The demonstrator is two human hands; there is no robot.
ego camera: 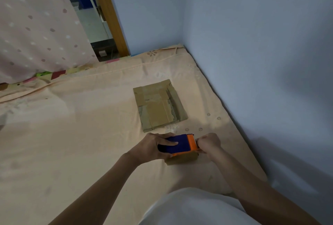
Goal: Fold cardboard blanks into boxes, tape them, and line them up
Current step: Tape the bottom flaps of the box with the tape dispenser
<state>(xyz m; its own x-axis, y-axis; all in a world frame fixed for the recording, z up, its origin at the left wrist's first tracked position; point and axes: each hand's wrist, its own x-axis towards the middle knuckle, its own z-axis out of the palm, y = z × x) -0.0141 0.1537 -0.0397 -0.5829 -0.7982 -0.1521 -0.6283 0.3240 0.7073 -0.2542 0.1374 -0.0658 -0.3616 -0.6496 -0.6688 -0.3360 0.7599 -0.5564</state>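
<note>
My left hand [153, 146] grips the blue and orange tape dispenser [178, 144], fingers curled over its blue body. My right hand [209, 143] is clenched at the dispenser's orange end, pinching something there that I cannot make out. The dispenser sits on a small piece of cardboard [182, 159] lying on the peach bedsheet [81, 134]. Just beyond it, apart from my hands, lies a flattened cardboard blank [158, 106] patched with brown tape, near the blue wall [252, 44].
</note>
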